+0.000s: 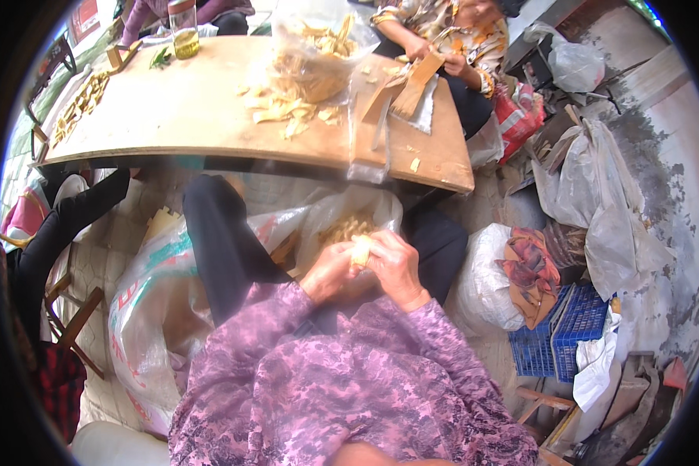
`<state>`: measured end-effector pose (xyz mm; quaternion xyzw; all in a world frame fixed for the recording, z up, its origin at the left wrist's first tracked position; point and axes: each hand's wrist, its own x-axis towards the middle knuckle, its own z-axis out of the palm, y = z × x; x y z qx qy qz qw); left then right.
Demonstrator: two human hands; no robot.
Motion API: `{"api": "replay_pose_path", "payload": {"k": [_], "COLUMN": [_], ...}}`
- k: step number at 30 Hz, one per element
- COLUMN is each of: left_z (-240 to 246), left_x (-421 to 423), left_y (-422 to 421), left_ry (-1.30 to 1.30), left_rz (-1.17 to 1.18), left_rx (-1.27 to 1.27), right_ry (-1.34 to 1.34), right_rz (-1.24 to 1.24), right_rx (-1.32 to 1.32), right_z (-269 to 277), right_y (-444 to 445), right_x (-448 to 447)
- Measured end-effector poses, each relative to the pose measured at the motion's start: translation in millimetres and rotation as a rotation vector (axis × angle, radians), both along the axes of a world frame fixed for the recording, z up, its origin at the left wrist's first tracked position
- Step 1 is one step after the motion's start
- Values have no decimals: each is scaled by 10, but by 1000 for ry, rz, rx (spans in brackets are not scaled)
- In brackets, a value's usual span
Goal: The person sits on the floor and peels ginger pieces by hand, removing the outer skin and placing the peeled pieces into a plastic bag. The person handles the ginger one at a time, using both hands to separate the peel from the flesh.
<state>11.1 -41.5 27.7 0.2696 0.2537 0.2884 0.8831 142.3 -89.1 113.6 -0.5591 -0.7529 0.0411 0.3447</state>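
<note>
Both my hands meet above my lap around a small pale-yellow folded piece [360, 251], perhaps a strip of plant material or dried food. My left hand [332, 268] pinches it from the left, and my right hand [395, 262] grips its right side, fingers curled over. Just beyond them a clear plastic bag [378, 204] stands open between my knees, with many small tan pieces [346, 227] inside. The held piece's lower part is partly hidden by my fingers.
A wooden table [180, 116] spans the front, carrying yellow strips [285, 110], a plastic bag [317, 70] and a glass jar [183, 35]. Across it a person's hands [442, 58] hold a wooden board [419, 81]. Blue crates [565, 338] and a white sack [486, 274] stand right.
</note>
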Motion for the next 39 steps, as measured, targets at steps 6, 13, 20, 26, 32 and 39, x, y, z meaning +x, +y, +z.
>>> {"api": "replay_pose_path", "payload": {"k": [6, 13, 20, 26, 32, 39], "left_z": [292, 291, 369, -105, 236, 142], "left_x": [13, -178, -196, -117, -242, -274], "left_y": [-78, -65, -110, 74, 6, 45], "left_ry": [159, 203, 574, 366, 182, 227], "left_rz": [360, 247, 232, 405, 184, 93], "left_rx": [303, 677, 1049, 856, 344, 475], "right_ry": [233, 305, 222, 143, 455, 521], "right_rz": [-247, -198, -228, -215, -279, -252], "right_rx": [-21, -233, -12, 128, -60, -179], "right_z": [-79, -101, -210, -276, -361, -417], "right_y": [-121, -177, -135, -136, 8, -23], "right_x": [-184, -133, -299, -312, -116, -152]}}
